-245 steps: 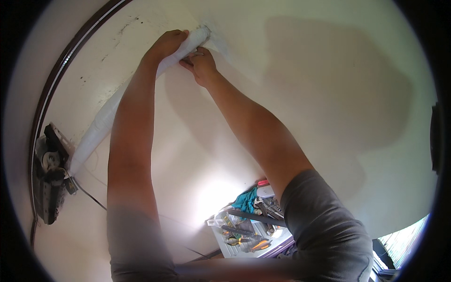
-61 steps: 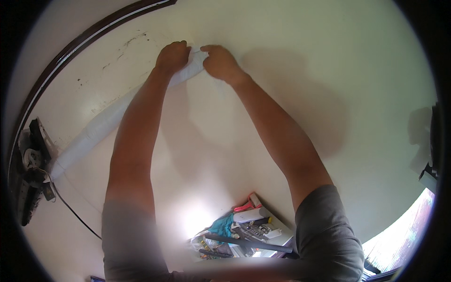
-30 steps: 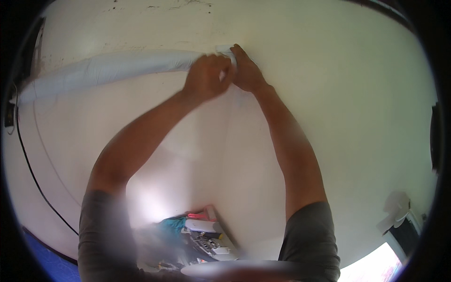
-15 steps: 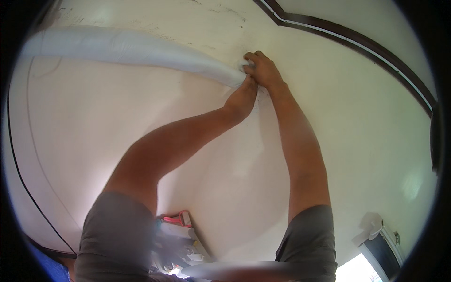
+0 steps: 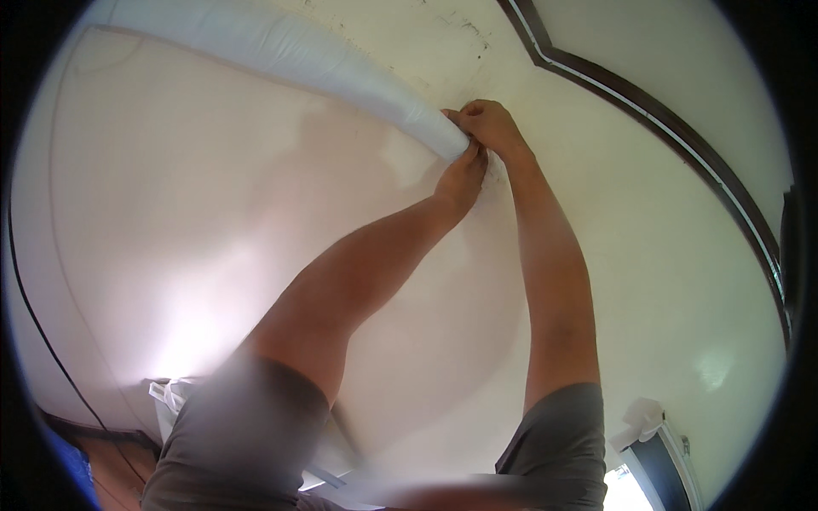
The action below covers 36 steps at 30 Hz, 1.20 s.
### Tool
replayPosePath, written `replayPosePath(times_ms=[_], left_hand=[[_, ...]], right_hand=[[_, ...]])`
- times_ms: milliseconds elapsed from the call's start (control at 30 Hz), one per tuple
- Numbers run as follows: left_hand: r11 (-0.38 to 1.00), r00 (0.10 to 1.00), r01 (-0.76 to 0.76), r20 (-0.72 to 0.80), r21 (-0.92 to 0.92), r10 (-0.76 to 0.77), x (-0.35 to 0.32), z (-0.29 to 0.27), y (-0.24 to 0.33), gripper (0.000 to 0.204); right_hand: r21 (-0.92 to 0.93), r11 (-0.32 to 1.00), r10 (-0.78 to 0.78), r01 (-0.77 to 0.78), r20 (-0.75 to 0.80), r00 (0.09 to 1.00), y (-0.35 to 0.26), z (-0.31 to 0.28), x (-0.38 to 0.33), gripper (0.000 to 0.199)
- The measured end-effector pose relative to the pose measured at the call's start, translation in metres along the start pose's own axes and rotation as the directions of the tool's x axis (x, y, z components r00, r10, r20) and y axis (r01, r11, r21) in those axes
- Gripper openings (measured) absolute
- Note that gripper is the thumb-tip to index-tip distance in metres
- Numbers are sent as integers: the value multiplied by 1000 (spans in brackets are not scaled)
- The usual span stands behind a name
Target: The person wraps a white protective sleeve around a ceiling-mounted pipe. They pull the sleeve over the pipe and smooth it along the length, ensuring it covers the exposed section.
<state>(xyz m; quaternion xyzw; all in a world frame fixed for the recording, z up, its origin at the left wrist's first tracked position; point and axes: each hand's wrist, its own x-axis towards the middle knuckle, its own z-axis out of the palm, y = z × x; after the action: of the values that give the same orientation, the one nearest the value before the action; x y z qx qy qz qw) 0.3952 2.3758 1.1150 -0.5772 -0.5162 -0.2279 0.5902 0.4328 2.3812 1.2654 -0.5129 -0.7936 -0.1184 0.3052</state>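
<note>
A long pale-blue wrapped pipe (image 5: 298, 55) runs along the wall from the upper left and ends at my hands. My left hand (image 5: 463, 180) is closed around the pipe's end from below, its fingertips partly hidden. Just above it, my right hand (image 5: 494, 128) has its fingers pinched together at the same end. What those fingers hold is too small and covered to make out. The two hands are almost touching.
The cream wall (image 5: 409, 341) behind the pipe has dark smudges near its end. Brown trim (image 5: 648, 85) curves along the upper right. A black cable (image 5: 43, 315) hangs at the left. A white-framed opening (image 5: 656, 477) is at the lower right.
The view has shifted, so the pipe slants more steeply and the hands appear slightly further right. My right fingers, earlier curled around a small whitish thing, are now pinched against the pipe's end.
</note>
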Motion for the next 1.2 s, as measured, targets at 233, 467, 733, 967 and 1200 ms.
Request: replayPosePath(times_ms=[233,467,733,967,1200], left_hand=[[998,999,20,-38,-62,-22,4,11,5,55],[987,990,82,-107,-135,-97,13,26,18,48],[984,980,129,-133,-122,-145,13,25,19,44],[987,987,69,-134,-144,-88,7,26,15,45],[968,994,-95,-77,-232,79,0,23,4,42]], right_hand=[[-150,988,-41,19,-147,988,-10,12,9,34],[-409,883,-337,232,-206,919,13,-28,-4,10],[-18,886,-460,464,-171,871,29,-15,-25,19],[-13,892,-430,452,-332,840,22,7,5,30],[-167,967,-244,193,-381,892,8,30,-9,52]])
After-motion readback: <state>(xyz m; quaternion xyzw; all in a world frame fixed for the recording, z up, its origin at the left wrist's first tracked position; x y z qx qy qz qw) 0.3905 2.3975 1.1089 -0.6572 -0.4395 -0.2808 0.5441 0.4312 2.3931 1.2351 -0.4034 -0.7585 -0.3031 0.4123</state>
